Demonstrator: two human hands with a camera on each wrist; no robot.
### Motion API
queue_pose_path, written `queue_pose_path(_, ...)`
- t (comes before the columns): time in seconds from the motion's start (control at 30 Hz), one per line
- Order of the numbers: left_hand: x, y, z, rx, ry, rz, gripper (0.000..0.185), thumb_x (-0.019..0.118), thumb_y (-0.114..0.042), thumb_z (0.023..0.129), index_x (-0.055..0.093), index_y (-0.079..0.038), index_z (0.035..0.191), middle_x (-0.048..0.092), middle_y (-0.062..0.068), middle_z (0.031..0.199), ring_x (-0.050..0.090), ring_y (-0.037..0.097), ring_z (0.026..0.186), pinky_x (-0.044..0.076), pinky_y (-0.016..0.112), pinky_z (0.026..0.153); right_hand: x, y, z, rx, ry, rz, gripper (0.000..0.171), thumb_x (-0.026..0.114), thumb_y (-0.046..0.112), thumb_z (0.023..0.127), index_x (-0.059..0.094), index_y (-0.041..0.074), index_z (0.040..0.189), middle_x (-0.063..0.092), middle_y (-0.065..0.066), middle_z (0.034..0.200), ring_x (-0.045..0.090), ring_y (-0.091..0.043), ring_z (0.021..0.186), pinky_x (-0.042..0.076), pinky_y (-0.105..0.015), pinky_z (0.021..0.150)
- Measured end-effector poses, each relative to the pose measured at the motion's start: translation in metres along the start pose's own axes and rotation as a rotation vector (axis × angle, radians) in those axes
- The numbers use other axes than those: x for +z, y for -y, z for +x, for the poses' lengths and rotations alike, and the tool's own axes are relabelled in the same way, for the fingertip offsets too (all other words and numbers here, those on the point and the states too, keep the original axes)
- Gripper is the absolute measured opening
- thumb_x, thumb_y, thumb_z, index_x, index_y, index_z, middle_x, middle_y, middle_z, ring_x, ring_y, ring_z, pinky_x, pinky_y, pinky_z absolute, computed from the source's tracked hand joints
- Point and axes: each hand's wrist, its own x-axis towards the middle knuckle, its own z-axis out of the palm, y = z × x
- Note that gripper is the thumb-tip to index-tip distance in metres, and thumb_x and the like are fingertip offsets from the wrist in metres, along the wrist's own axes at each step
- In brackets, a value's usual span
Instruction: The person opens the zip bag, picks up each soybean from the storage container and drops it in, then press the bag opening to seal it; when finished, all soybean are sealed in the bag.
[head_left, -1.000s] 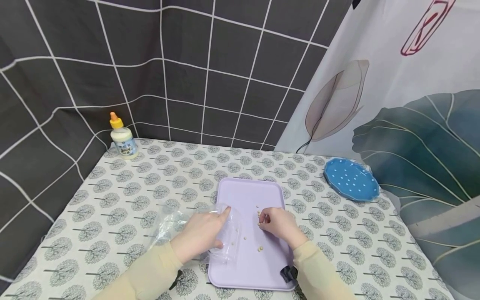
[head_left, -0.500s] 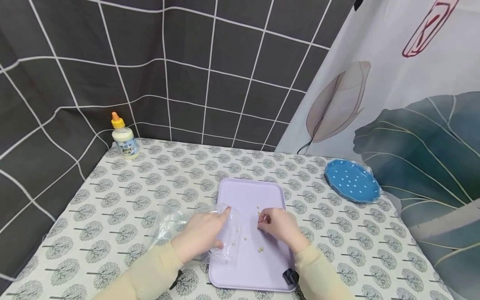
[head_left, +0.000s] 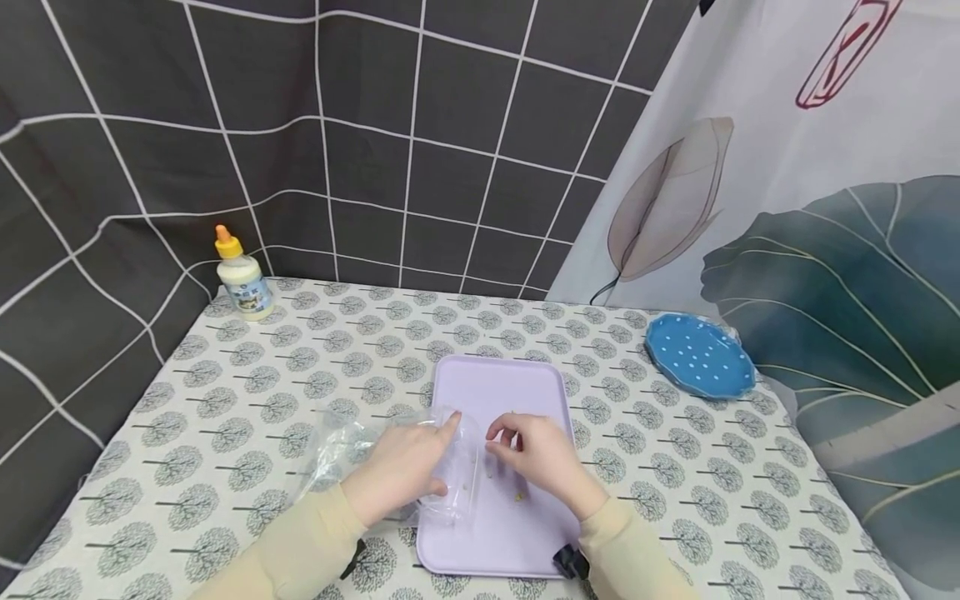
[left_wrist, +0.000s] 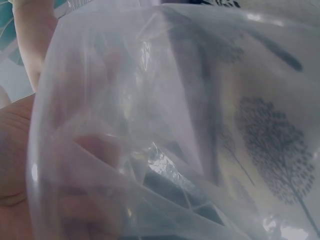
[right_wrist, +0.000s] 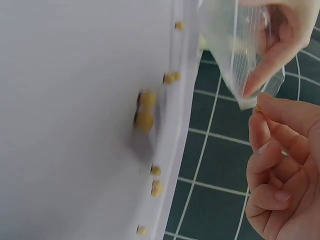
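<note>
I look through the far-off cameras and see two bare hands, apart but close, over a pale purple tray (head_left: 498, 379). The right hand (head_left: 542, 454) pinches one tiny yellow bean (right_wrist: 258, 107) between its thumb and pointing finger, with the other fingers curled in. I think it uses just the tips because the bean is so small. That bean is up over the tray, near the edge of a clear plastic bag (head_left: 330, 454). The left hand (head_left: 401, 467) is at the bag, with its pointing finger straight and its thumb held away. The shiny plastic gets in my way, so I can't tell if the other fingers grip it. I guess this hand is there so the floppy bag won't slide or fall flat. One end of the bag lies over the tray, maybe so that it is close to the other hand. More loose beans (right_wrist: 144, 121) lie on the tray, and its raised rim likely stops them rolling off. I see a few specks through the plastic, but I can't tell if they are inside the bag or under it. A bottle (head_left: 243, 279) with pale stuff in it and a spotty blue dish (head_left: 701, 356) sit far back, perhaps to be out of the way.
</note>
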Motion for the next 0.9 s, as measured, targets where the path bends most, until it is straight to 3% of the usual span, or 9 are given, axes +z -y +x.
queue_pose_path(0.4, 0.0, 0.0, -0.001, 0.01, -0.015, -0.019, 0.094, 0.073, -0.042, 0.056, 0.035, -0.005, 0.133, 0.066, 0.003, 0.097, 0.061, 0.013, 0.075, 0.052, 0.029, 0.073, 0.004, 0.009, 0.002, -0.022, 0.05, 0.002, 0.01, 0.065, 0.03, 0.077, 0.063, 0.024, 0.085, 0.053, 0.017, 0.064, 0.042, 0.002, 0.05, 0.038, -0.014, 0.046)
queue_pose_path(0.9, 0.0, -0.001, -0.001, -0.005, -0.002, -0.011, 0.095, 0.074, -0.043, 0.056, 0.033, -0.006, 0.135, 0.063, 0.006, 0.106, 0.062, 0.018, 0.086, 0.05, 0.036, 0.081, 0.0, -0.006, 0.002, 0.043, -0.022, 0.012, 0.009, 0.067, 0.024, 0.075, 0.063, 0.021, 0.082, 0.053, 0.015, 0.062, 0.042, 0.0, 0.049, 0.038, -0.015, 0.044)
